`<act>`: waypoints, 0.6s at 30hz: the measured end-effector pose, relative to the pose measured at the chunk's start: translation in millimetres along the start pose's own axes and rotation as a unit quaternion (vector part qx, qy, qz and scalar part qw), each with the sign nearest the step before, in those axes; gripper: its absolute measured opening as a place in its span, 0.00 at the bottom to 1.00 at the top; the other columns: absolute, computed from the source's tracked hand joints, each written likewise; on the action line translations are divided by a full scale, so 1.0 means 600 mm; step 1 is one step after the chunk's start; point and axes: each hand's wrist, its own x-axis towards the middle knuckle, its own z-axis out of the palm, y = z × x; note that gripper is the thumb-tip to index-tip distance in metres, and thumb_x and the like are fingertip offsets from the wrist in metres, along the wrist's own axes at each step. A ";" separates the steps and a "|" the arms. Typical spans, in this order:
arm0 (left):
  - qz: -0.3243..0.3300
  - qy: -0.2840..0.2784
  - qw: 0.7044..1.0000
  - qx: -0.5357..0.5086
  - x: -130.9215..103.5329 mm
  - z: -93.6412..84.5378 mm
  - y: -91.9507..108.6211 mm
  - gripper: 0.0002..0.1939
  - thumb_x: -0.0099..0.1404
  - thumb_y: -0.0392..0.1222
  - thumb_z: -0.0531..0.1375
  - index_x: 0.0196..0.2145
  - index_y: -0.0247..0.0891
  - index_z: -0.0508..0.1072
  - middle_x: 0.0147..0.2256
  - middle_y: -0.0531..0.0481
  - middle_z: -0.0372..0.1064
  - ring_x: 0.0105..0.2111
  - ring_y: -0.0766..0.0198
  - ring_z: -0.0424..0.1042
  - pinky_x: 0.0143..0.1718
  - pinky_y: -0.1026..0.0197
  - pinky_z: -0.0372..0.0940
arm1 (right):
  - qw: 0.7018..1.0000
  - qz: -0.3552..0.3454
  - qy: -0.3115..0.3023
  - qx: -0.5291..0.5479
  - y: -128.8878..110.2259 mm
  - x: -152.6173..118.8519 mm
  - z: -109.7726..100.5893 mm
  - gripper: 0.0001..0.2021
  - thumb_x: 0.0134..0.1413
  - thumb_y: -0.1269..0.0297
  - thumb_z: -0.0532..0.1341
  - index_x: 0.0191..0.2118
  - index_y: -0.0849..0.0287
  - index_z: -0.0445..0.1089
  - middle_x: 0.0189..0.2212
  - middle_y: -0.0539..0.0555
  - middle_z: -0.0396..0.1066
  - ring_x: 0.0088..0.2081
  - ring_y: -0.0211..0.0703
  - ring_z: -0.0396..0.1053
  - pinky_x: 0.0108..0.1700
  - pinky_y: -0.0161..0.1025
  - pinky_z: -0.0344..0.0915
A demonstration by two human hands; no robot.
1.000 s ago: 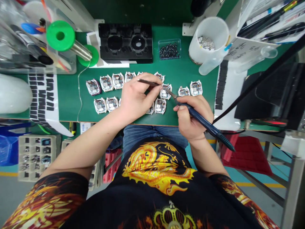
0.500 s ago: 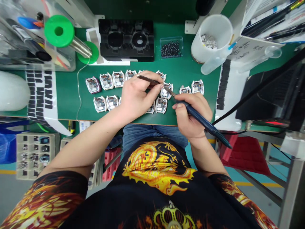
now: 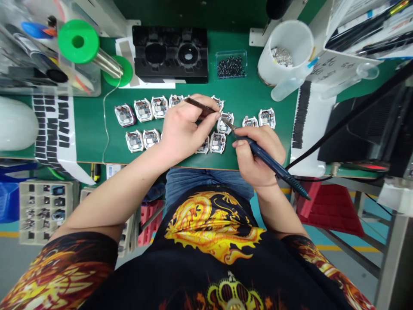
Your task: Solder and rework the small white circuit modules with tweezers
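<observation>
My left hand [image 3: 187, 127] is closed on dark tweezers [image 3: 197, 104], whose tips reach a white-framed watch case [image 3: 225, 125] with a circuit board inside. My right hand [image 3: 260, 157] grips a blue soldering iron [image 3: 271, 161], and its metal tip touches or hovers over the same case; which of the two I cannot tell. Similar open cases stand in rows to the left, partly hidden by my left hand. One more case [image 3: 217, 142] sits just below, and another [image 3: 266, 118] lies above my right hand.
Behind are a black tray [image 3: 171, 75], a clear box of small black parts [image 3: 231, 64] and a white cup [image 3: 267, 64]. A green solder spool [image 3: 77, 41] stands back left. The iron's black cable [image 3: 325, 142] runs off right past a black device [image 3: 342, 120].
</observation>
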 end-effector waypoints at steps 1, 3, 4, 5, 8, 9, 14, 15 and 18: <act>-0.006 0.001 1.000 -0.002 0.000 -0.001 0.001 0.12 0.83 0.52 0.63 0.48 0.43 0.82 0.47 0.46 0.84 0.45 0.57 0.84 0.48 0.54 0.81 | 1.000 -0.002 0.008 -0.003 0.001 -0.002 0.000 0.07 0.70 0.67 0.64 0.46 0.50 0.80 0.33 0.47 0.82 0.34 0.44 0.77 0.42 0.47 0.75; -0.022 0.004 1.000 -0.005 0.001 -0.002 0.003 0.13 0.82 0.54 0.63 0.47 0.44 0.82 0.47 0.46 0.85 0.44 0.57 0.84 0.46 0.54 0.82 | 1.000 0.000 0.024 -0.012 0.002 -0.006 -0.001 0.07 0.70 0.65 0.63 0.46 0.49 0.80 0.32 0.47 0.82 0.34 0.45 0.77 0.42 0.48 0.76; -0.031 0.005 0.999 -0.008 0.000 -0.002 0.004 0.14 0.82 0.56 0.64 0.47 0.44 0.82 0.47 0.46 0.85 0.43 0.57 0.84 0.45 0.53 0.82 | 0.999 0.002 0.031 -0.015 0.004 -0.009 -0.001 0.08 0.71 0.65 0.63 0.47 0.48 0.80 0.32 0.47 0.82 0.34 0.45 0.77 0.43 0.48 0.77; -0.038 0.008 0.999 -0.011 0.000 -0.002 0.004 0.14 0.82 0.57 0.64 0.47 0.45 0.82 0.47 0.46 0.85 0.43 0.57 0.84 0.44 0.53 0.82 | 0.999 0.005 0.037 -0.016 0.005 -0.011 -0.001 0.08 0.71 0.64 0.62 0.47 0.48 0.80 0.32 0.47 0.82 0.34 0.45 0.77 0.43 0.48 0.77; -0.063 0.009 0.998 -0.027 -0.002 -0.001 0.002 0.14 0.82 0.58 0.63 0.50 0.46 0.81 0.47 0.47 0.84 0.43 0.58 0.85 0.43 0.55 0.82 | 0.999 0.007 0.045 -0.010 0.008 -0.015 -0.002 0.08 0.72 0.63 0.62 0.48 0.48 0.80 0.34 0.48 0.82 0.35 0.46 0.77 0.44 0.48 0.77; -0.073 0.010 0.997 -0.032 -0.003 -0.001 0.002 0.14 0.83 0.57 0.63 0.51 0.47 0.80 0.47 0.47 0.84 0.42 0.59 0.85 0.42 0.55 0.82 | 0.999 0.006 0.046 -0.009 0.008 -0.016 -0.003 0.08 0.72 0.63 0.62 0.48 0.48 0.80 0.34 0.48 0.82 0.35 0.45 0.77 0.44 0.48 0.77; -0.081 0.034 0.995 -0.044 -0.004 -0.016 0.002 0.10 0.83 0.53 0.64 0.52 0.48 0.80 0.47 0.50 0.83 0.41 0.61 0.85 0.43 0.54 0.82 | 0.998 0.009 0.054 -0.010 0.009 -0.016 -0.003 0.08 0.72 0.63 0.63 0.48 0.48 0.80 0.33 0.47 0.81 0.35 0.45 0.77 0.44 0.49 0.77; -0.073 0.032 0.996 -0.041 -0.003 -0.021 0.002 0.09 0.82 0.53 0.65 0.51 0.48 0.80 0.47 0.50 0.84 0.41 0.61 0.84 0.43 0.54 0.82 | 0.998 0.010 0.056 -0.005 0.009 -0.016 -0.003 0.08 0.71 0.63 0.63 0.48 0.48 0.80 0.33 0.47 0.82 0.34 0.45 0.77 0.44 0.49 0.76; -0.052 0.014 0.998 -0.021 -0.002 -0.033 0.005 0.10 0.81 0.52 0.66 0.48 0.46 0.82 0.48 0.49 0.84 0.41 0.61 0.84 0.43 0.55 0.82 | 0.998 0.008 0.057 0.006 0.011 -0.016 -0.003 0.08 0.71 0.63 0.63 0.48 0.48 0.80 0.33 0.47 0.82 0.35 0.44 0.77 0.44 0.48 0.76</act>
